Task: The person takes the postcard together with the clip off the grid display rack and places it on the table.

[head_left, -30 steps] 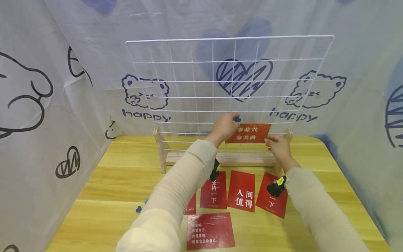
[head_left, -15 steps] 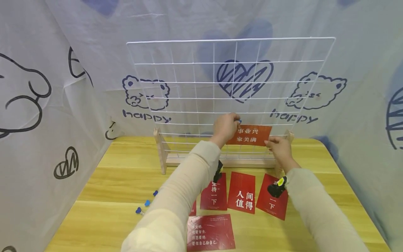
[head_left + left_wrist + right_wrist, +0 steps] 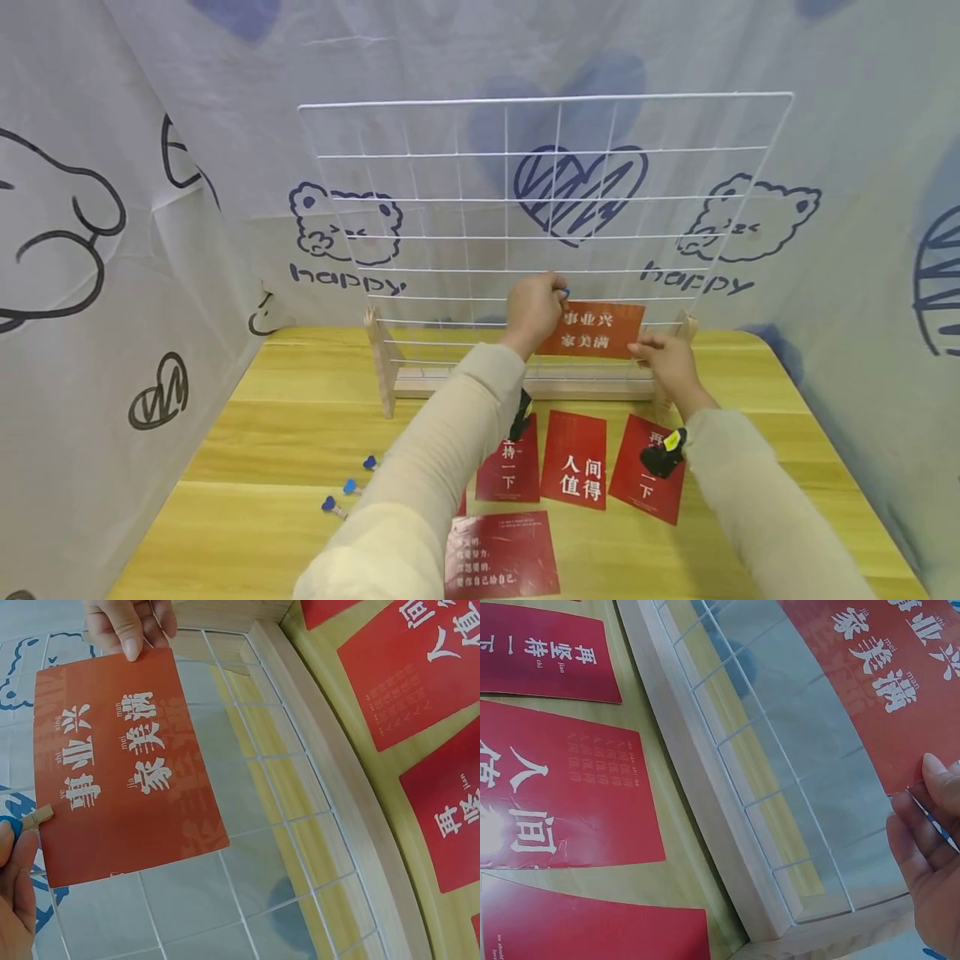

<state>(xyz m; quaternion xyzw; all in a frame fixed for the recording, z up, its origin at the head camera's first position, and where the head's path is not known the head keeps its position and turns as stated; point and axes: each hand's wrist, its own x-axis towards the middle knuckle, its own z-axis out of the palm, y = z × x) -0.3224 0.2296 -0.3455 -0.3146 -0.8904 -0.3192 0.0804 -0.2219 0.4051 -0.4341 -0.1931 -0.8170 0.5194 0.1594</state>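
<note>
A red-orange card (image 3: 600, 330) with white lettering stands against the lower part of a white wire grid (image 3: 506, 200). My left hand (image 3: 534, 308) pinches a small wooden clothespin (image 3: 37, 817) with a blue top, at the card's upper edge. In the left wrist view, the clothespin's tip overlaps that edge; whether it also grips a wire I cannot tell. My right hand (image 3: 667, 358) pinches the card's lower right corner between thumb and fingers, clearly seen in the right wrist view.
The grid stands in a wooden base (image 3: 600, 389) on the wood-grain table (image 3: 247, 450). Several red cards (image 3: 574, 458) lie in front, partly under my forearms. Blue-topped clothespins (image 3: 328, 504) lie left of my left sleeve. Printed cloth (image 3: 225, 250) hangs behind.
The card has dropped slightly against the grid, its lower part showing more fully. My left forearm has shifted a little right, uncovering clothespins on the table. Both hands keep their hold.
</note>
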